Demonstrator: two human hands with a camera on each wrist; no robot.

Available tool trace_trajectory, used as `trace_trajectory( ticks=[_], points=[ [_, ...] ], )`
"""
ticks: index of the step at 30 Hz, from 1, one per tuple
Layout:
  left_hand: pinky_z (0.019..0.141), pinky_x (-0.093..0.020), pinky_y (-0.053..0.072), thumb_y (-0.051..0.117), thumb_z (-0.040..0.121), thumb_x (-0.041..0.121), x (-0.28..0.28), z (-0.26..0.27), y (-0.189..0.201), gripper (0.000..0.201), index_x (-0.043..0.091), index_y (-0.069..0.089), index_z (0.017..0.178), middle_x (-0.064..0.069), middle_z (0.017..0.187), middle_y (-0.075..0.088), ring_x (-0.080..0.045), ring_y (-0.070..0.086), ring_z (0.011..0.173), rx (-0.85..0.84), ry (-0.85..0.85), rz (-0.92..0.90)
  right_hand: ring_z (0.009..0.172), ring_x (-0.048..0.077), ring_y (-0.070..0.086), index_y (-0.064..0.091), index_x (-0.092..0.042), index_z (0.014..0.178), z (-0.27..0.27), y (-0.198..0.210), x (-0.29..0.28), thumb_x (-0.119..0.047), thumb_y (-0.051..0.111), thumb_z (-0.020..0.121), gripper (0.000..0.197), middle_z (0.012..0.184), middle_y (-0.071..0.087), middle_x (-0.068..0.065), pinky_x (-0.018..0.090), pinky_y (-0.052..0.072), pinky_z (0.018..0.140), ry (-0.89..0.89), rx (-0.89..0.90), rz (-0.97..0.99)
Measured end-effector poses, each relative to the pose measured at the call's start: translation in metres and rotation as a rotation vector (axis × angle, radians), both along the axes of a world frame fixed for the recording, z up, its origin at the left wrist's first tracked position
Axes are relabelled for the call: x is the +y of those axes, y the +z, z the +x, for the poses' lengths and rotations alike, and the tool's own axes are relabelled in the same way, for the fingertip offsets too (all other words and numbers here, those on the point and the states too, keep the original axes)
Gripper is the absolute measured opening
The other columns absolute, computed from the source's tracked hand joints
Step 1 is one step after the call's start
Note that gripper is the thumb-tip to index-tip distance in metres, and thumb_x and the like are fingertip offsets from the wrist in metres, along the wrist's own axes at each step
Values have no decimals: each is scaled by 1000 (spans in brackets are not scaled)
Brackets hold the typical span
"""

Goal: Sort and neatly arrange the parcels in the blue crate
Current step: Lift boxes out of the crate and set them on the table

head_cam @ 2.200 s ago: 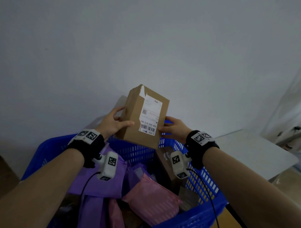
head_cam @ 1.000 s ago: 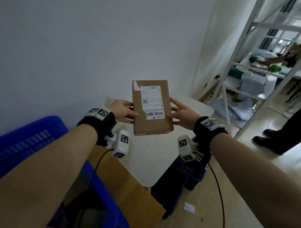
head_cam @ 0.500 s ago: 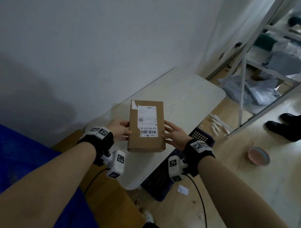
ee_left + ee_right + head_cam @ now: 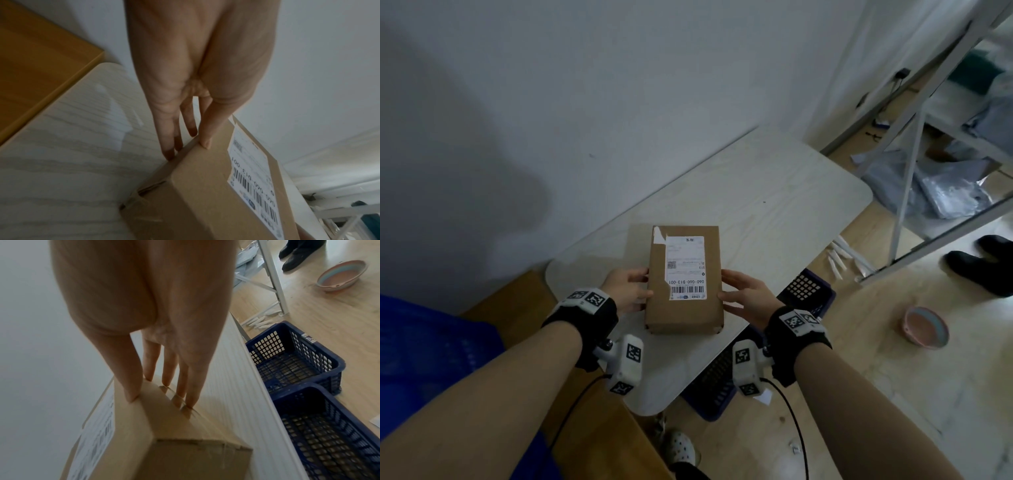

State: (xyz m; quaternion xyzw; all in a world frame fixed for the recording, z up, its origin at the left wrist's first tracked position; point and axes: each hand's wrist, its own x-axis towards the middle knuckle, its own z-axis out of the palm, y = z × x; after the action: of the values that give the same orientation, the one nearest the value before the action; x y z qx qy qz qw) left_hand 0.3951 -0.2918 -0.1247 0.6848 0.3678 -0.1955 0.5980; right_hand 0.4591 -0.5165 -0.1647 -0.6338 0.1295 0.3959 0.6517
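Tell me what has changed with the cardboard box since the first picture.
The cardboard box has been carried from above the blue crate, away to the right, and lowered over the white table, label up; whether it touches yet is unclear. Nothing was let go: the left hand and the right hand still hold its long sides, thumbs on top.

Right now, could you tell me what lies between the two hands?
Only the cardboard parcel, held between the left hand and right hand in the head view.
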Motion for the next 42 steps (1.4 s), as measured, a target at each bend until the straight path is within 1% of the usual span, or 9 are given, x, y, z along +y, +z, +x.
trace_trajectory(
  ticks=[4,10,12,14,16,20,24,30,42],
  points=[
    [84,-37,48,55,91,-1,-3,1,8,47,10,48,136,-8,126,56,-26,56,106,32,-51,33,130,26,45,47,-13,139,4,9,5,12,59,82,63,145,45,5,43,42,103,45,-30,-113],
    [102,-35,44,60,91,19,-3,7,44,47,9,48,136,-13,136,53,-29,52,124,42,-362,371,132,28,44,49,-11,136,5,49,10,-3,66,84,56,144,46,13,42,43,102,136,-221,-353],
    [92,-31,46,58,90,22,-4,7,64,30,13,60,119,-12,120,60,-28,57,116,37,-488,501,128,30,48,50,-10,136,4,69,11,-10,68,84,55,141,48,16,43,43,104,217,-313,-451],
    [75,-27,44,56,89,22,-5,4,90,6,17,59,90,-8,98,57,-23,59,92,24,-576,601,124,31,52,50,-8,135,2,93,12,-15,66,87,52,139,50,17,43,44,104,271,-396,-536],
    [63,-23,39,54,91,23,-6,1,117,12,18,56,81,-7,95,54,-18,51,78,-17,-614,697,123,31,53,49,-7,135,0,119,16,-17,63,90,49,137,51,19,40,45,103,308,-483,-598],
    [78,-27,43,53,92,23,-3,-7,178,33,5,64,117,-11,123,62,-22,57,97,-142,-665,810,125,29,52,47,-8,137,-11,176,30,-21,58,93,47,138,51,17,35,43,102,370,-644,-694],
    [90,-29,44,54,93,26,6,-24,235,38,7,60,124,-11,132,58,-27,56,117,-256,-656,914,124,30,52,45,-10,139,-30,229,47,-26,56,94,49,138,51,15,35,42,103,394,-777,-747],
    [97,-30,42,51,94,26,31,-70,298,39,8,56,129,-11,134,55,-27,53,122,-386,-600,1054,123,29,52,44,-10,138,-65,291,86,-28,57,93,50,136,53,14,35,42,104,407,-954,-756],
    [97,-32,42,50,93,29,122,-210,306,38,13,55,129,-10,133,55,-26,54,119,-317,-492,1180,123,26,53,46,-13,138,-182,320,192,-31,58,92,51,136,53,12,36,42,105,575,-1097,-636]
  ],
)
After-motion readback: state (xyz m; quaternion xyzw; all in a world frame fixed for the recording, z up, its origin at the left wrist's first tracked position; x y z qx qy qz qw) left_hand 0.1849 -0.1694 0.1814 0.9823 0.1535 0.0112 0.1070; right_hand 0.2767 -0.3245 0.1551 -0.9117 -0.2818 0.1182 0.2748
